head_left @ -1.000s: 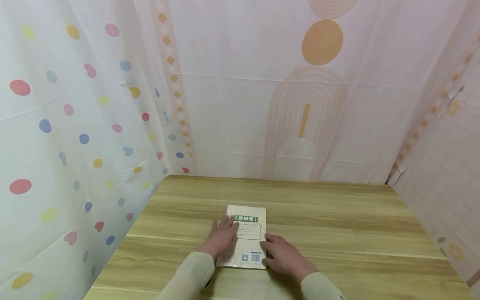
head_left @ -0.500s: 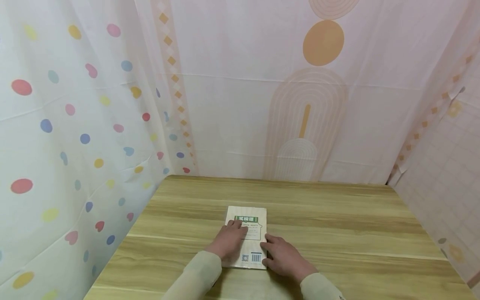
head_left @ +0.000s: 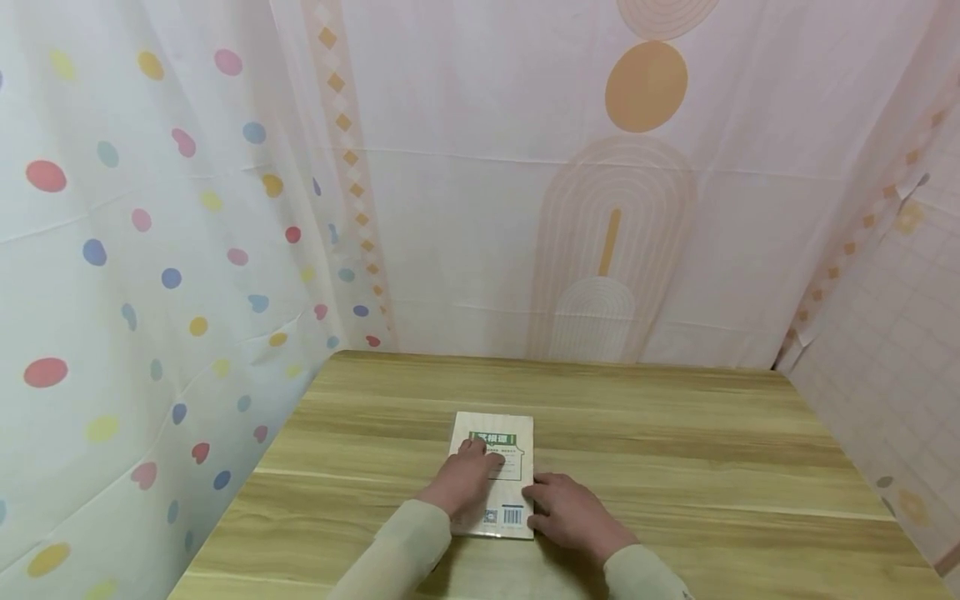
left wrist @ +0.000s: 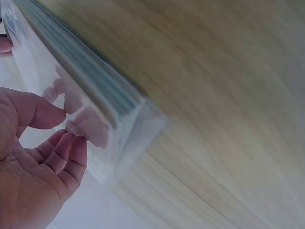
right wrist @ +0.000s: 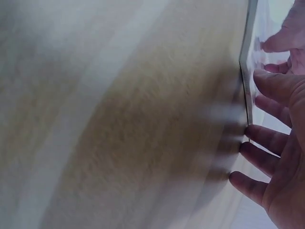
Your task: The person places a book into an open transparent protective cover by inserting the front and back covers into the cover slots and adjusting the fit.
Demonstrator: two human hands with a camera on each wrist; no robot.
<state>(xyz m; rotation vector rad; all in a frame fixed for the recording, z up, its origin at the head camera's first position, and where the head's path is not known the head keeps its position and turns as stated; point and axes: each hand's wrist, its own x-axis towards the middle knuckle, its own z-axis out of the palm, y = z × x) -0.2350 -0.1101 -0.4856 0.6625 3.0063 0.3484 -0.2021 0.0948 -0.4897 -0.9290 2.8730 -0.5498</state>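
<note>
A paperback book (head_left: 506,493) lies flat on the wooden table, its pale back cover up, with a green title band and a barcode. Over the cover reaches my left hand (head_left: 463,477), its bent fingertips and thumb touching the glossy surface. In the left wrist view, the thumb and fingers come close together there, and a translucent film flap (left wrist: 145,133) sticks out past the book's end. My right hand (head_left: 573,512) rests at the book's right edge. The right wrist view has its thumb and forefinger at the cover's edge, the other fingers (right wrist: 252,155) extended down beside it.
The wood-grain table (head_left: 675,450) spreads around the book on all sides. Behind it hangs a pale curtain (head_left: 465,250) with arch patterns, and a dotted curtain (head_left: 112,292) closes the left side. A checked curtain (head_left: 892,350) hangs at the right.
My left hand has slid rightward over the cover, its fingers drawing in from spread to bent. The right hand and the book have barely moved.
</note>
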